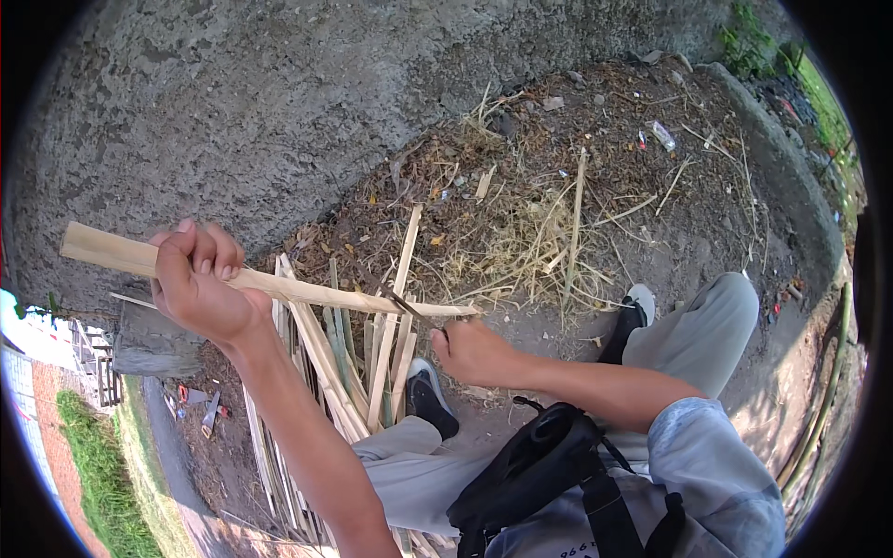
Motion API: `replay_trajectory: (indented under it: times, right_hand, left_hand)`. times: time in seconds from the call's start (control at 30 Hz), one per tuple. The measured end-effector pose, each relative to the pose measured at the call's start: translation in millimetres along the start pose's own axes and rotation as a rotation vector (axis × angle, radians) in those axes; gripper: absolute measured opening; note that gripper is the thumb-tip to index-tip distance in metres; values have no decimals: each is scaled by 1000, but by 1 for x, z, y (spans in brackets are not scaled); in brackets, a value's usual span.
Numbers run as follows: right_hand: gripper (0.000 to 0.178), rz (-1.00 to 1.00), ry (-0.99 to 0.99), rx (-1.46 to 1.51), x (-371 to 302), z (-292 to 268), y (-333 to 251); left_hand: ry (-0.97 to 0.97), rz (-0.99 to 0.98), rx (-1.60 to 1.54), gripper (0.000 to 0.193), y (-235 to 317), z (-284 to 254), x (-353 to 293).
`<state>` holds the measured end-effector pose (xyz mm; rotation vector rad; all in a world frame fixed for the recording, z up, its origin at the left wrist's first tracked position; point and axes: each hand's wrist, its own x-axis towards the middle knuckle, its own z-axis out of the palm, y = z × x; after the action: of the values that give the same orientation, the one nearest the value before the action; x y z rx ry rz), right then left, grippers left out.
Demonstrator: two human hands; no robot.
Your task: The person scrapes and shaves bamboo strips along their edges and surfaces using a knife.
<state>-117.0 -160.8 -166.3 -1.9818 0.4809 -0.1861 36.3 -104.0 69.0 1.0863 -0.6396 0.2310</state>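
Pale strip (326, 294) fills the clenched left grip (205, 286); right grip (476, 353) clasps a half-hidden knife (403, 303).

Left hand (203, 281), right hand (473, 352) curled

Bare hands (206, 290); a short, loose sleeve (714, 467) — mottled pale blue and white — and a greyish shirt (551, 534) with small dark print (575, 551); pale grey trousers (699, 324); dark shoes (432, 404) edged whitish; a black bag (526, 467) with broad black straps (609, 511).
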Motion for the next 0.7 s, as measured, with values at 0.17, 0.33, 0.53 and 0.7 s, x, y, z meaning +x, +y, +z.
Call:
replay_trajectory:
  times: [0.17,0.33,0.53,0.7]
  right_hand:
    - [46,5,-95,74,-8,-45,-73]
    - [46,-63,-12,155,-12,-31,-81]
    - [49,-2,-13,-39,7,2,-7]
    - [45,-54,-122,59,-11,-24,-76]
  left_hand:
    - [-2,4,5,28,8,-13,-6]
    - [-35,-2,-14,30,9,-12,-9]
    - [-102,-4,-76,31,14,-36,-13]
    - [-73,6,-117,29,28,-42,-19]
